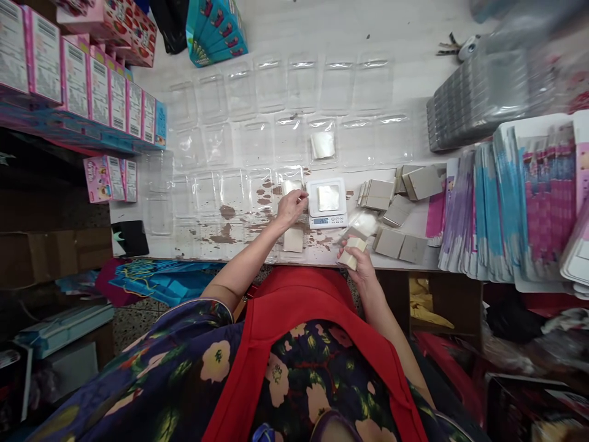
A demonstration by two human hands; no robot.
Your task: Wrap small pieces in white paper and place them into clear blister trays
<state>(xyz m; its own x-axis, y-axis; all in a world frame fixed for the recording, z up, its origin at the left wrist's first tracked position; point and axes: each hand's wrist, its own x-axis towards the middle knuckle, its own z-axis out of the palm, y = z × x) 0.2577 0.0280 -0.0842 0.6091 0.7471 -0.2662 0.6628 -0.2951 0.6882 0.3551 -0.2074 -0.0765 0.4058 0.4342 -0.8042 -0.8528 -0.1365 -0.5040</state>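
My left hand [292, 209] is above the near row of clear plastic trays, fingers loosely bent and apart, with no object visible in them. Just beyond it, a white packet [291, 185] lies in one tray, partly covered by the hand. To its right stands a small white digital scale [314, 213] with a lit display. On the scale's plate rests another white packet [328, 197]. A cream-coloured block [353, 252] is gripped in my right hand [364, 267] near the table's front edge. A pale flat block [293, 240] lies below my left wrist.
Rows of clear trays [257, 144] cover the table; one holds a white packet [323, 145]. Grey banded card stacks [380, 194] lie right of the scale. Stacked trays [478, 92] and printed cards [494, 196] stand far right, pink boxes [99, 86] at left.
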